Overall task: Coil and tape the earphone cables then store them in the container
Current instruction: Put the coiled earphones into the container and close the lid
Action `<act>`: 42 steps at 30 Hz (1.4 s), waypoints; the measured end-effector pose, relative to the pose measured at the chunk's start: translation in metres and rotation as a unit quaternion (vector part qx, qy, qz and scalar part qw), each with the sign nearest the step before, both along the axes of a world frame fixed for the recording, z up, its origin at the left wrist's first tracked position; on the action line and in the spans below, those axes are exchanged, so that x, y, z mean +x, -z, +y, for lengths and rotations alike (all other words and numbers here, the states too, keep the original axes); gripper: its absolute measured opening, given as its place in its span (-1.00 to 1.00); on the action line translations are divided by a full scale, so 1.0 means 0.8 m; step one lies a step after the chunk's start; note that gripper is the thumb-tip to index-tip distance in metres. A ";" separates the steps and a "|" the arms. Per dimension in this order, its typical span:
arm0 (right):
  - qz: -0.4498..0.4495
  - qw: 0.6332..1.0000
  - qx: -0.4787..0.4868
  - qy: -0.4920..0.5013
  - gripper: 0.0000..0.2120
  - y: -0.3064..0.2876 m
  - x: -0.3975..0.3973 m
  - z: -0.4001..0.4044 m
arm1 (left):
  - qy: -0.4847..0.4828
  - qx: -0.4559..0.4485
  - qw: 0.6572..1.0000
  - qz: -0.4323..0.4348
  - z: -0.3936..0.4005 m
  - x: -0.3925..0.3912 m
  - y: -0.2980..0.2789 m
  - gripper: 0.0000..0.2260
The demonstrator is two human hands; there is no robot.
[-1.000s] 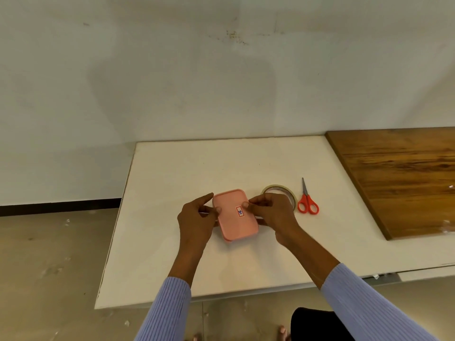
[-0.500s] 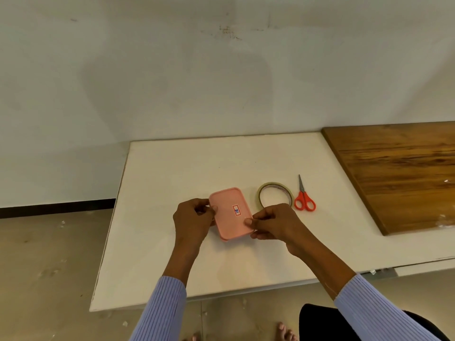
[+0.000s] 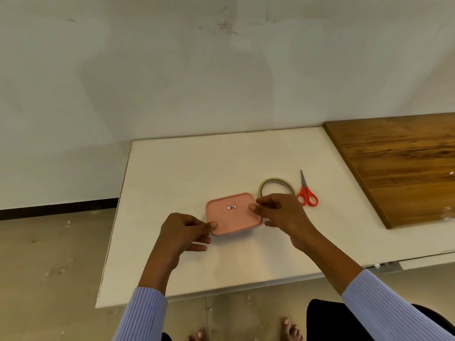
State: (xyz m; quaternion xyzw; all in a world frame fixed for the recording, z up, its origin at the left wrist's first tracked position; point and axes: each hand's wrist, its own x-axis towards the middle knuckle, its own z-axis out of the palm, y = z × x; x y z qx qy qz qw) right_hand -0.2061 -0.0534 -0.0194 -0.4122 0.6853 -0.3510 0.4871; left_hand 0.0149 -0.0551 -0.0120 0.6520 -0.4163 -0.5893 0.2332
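We see the pink container (image 3: 232, 214), lid on, lying flat mid-frame on the white table (image 3: 187, 168). Left hand (image 3: 183, 233) pinches its lower-left corner, thumb on the lid, other fingers curled below the edge. Right hand (image 3: 280, 212) grips the right edge, fingers closed on the rim. Small label (image 3: 231, 207) on the lid. Tape roll (image 3: 276, 185) just behind the right hand, red scissors (image 3: 306, 193) beside it to the right. Wooden board (image 3: 403, 166) at right of frame. Earphone cables not visible to us.
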 end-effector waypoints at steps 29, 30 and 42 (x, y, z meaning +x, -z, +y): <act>-0.027 0.999 0.031 0.004 -0.72 -0.001 0.005 -0.013 | -0.075 -0.070 0.995 0.011 -0.001 -0.001 0.003 -0.79; -0.037 0.999 0.030 0.017 -0.78 0.000 0.009 -0.017 | -0.090 -0.073 0.993 0.019 -0.002 -0.003 0.004 -0.80; -0.041 0.999 -0.005 0.025 -0.83 -0.006 0.002 -0.012 | -0.126 -0.091 0.988 0.023 -0.008 -0.013 0.016 -0.94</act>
